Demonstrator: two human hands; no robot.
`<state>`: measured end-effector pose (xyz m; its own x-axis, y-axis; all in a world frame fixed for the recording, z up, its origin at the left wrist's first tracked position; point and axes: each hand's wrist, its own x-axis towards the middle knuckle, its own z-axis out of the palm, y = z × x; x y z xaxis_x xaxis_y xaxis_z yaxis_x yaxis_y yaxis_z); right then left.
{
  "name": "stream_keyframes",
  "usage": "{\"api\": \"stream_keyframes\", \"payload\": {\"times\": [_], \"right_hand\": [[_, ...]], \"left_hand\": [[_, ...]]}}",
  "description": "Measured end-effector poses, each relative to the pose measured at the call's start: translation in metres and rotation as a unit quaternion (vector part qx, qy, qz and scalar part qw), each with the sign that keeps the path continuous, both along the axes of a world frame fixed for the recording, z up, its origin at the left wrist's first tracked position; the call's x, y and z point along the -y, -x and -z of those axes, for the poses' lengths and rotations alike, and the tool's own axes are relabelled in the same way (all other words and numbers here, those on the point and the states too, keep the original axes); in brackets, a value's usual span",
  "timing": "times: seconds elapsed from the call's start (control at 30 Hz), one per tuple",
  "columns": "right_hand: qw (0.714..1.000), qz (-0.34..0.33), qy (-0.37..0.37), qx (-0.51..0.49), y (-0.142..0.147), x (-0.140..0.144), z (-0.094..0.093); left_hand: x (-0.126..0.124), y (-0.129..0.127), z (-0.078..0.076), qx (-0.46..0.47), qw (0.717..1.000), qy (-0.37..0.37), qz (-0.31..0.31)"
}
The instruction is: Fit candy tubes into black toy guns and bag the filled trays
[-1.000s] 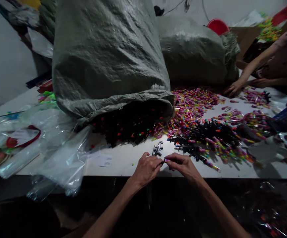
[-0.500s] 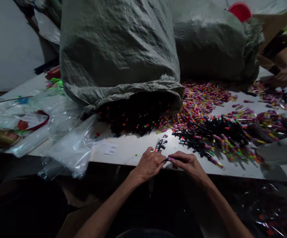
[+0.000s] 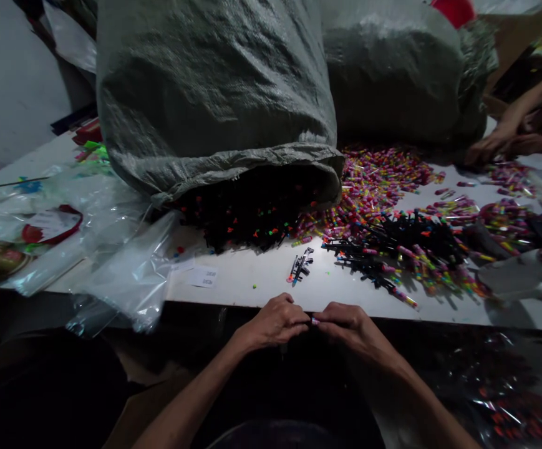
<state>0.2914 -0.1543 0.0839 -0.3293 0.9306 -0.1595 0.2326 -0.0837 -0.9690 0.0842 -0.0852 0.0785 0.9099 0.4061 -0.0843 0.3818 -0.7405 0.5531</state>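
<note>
At the table's front edge, my left hand (image 3: 277,321) and my right hand (image 3: 348,324) meet, both with closed fingers. My right fingertips pinch a small pink-and-white tube (image 3: 316,321), much like the tubes in the pile. My left fingers are closed at its other end, where a bit of something dark shows; the rest is hidden in the hand. Just beyond my hands lies a small black-and-silver toy gun (image 3: 301,267) with an orange tip. To its right are black toy guns (image 3: 368,265) with colourful tubes attached.
A big grey-green woven sack (image 3: 219,81) opens onto dark toy parts (image 3: 252,218). Behind the pile of colourful tubes (image 3: 383,178) stands another sack (image 3: 401,75). Clear plastic bags (image 3: 125,268) and paper labels (image 3: 201,275) lie left. Another person's hands (image 3: 498,143) work at the far right.
Both my hands have drawn back towards me with the tube, uncovering more of the toy gun on the table. The other person's hands have come further in over the table.
</note>
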Motion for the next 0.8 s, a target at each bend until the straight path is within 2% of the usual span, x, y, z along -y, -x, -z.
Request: {"api": "stream_keyframes", "payload": {"times": [0.3, 0.4, 0.5, 0.63, 0.8], "right_hand": [[0.996, 0.041, 0.049, -0.057, -0.001, 0.006, 0.009], [0.994, 0.064, 0.053, -0.068, 0.000, 0.010, 0.013], [0.994, 0.082, 0.049, -0.061, 0.001, 0.013, 0.012], [0.997, 0.060, 0.030, -0.025, 0.002, 0.014, 0.002], [1.000, 0.027, 0.001, 0.013, 0.001, 0.014, -0.002]], "left_hand": [[0.002, -0.006, -0.015, -0.073, 0.997, -0.028, 0.001], [0.006, -0.007, -0.020, -0.093, 0.993, -0.069, -0.015], [0.009, -0.008, -0.026, -0.096, 0.989, -0.113, -0.006], [0.008, -0.008, -0.028, -0.084, 0.986, -0.138, 0.025], [0.010, -0.008, -0.019, -0.044, 0.983, -0.172, 0.047]]}}
